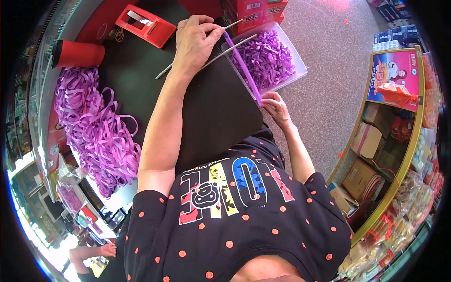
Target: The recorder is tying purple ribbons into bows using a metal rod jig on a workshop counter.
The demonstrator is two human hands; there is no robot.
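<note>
A flat strip of purple ribbon (244, 69) is stretched slantwise between my two hands. My left hand (193, 44) is closed, with thumb and fingertips pinching its upper end beside a thin metal rod (233, 24). A second thin metal rod (230, 50) crosses the ribbon; part of it lies behind my left wrist. Lower on the right, my right hand (277, 111) pinches the ribbon's other end. Behind the strip is a translucent plastic bin (300, 71) full of short purple ribbon pieces (270, 58). A large heap of loose purple ribbon (96, 131) lies left of my left forearm.
A red tape dispenser (146, 26) and a red cylinder (79, 54) are on the dark tabletop (211, 113). Red boxes (256, 11) stand behind the bin. At right is a gold-edged cabinet (366, 225) with boxes. Another person's arm (89, 254) shows at lower left.
</note>
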